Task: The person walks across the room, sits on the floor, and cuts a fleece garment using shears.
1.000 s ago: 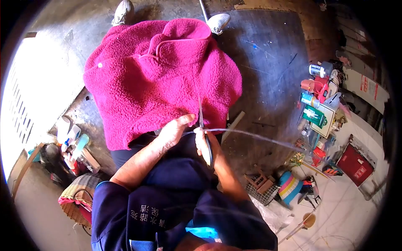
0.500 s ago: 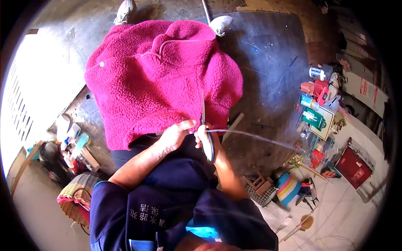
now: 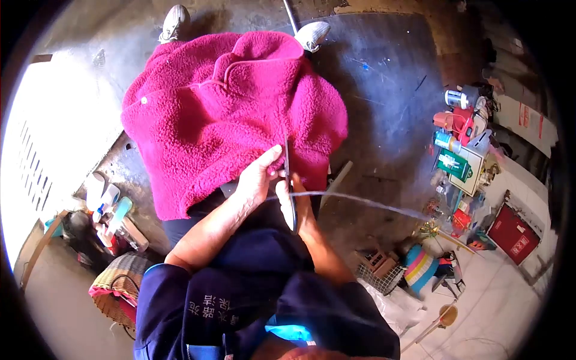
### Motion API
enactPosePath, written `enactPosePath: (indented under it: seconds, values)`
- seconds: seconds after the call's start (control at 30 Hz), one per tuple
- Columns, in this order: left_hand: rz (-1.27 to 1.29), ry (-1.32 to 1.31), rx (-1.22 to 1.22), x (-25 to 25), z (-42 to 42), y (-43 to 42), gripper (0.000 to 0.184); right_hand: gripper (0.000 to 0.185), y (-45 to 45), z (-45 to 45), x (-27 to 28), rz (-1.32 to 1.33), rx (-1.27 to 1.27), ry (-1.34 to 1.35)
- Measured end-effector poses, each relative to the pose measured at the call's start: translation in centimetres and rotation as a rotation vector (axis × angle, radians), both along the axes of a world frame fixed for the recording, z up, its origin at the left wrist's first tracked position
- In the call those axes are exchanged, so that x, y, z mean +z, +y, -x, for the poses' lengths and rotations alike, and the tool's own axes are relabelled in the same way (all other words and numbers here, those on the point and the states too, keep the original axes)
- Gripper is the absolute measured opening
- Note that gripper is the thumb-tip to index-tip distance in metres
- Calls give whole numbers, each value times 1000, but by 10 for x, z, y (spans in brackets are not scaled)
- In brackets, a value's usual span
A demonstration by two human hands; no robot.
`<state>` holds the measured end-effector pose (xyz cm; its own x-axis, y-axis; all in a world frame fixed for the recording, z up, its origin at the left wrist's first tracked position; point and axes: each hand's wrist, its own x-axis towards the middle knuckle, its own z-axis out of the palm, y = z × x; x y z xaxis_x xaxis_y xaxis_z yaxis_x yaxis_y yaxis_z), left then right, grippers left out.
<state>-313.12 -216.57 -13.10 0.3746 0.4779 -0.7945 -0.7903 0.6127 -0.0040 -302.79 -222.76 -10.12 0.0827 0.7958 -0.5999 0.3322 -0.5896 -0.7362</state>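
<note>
A fuzzy magenta fleece garment [image 3: 180,132] with piped edges and a small pale button lies spread over my lap and knees. My left hand [image 3: 257,177] is closed on its near edge, thumb pointing up along the fabric. Just to the right, my right hand [image 3: 295,201] is wrapped round a pair of scissors [image 3: 287,159]. Their narrow blades point away from me over the fleece, close to my left fingertips. The dark handle loop extends back toward my body. Whether the blades touch the fabric, I cannot tell.
White shoes [image 3: 312,36] show beyond the garment on the dark floor. At left stand bottles [image 3: 129,231] and a wicker basket [image 3: 117,288]. On the right are a cluttered shelf with a green box [image 3: 453,165], a red panel [image 3: 513,231] and a wire basket [image 3: 378,273].
My left hand has moved slightly up, its thumb lifting farther along the fabric. The scissors have turned so their handle loop looks narrower, and the view has shifted slightly.
</note>
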Motion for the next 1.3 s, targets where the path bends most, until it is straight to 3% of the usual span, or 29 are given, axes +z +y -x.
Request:
enactPosePath:
  seconds: [0.23,0.6,0.87,1.1,1.3]
  values:
    - [-114,60,-54,-16,1,-11,9,49,7,0,11,64,-36,246]
    - [-133,111,-118,-15,4,-11,14,58,4,-3,23,121,81,95]
    - [-69,117,-147,-5,5,-9,15,42,5,0,11,117,-38,144]
    - [-80,172,-164,-18,3,-12,14,41,-1,-2,5,33,11,-27]
    - [-69,43,-139,-22,3,-13,15,34,5,3,11,-101,55,-124]
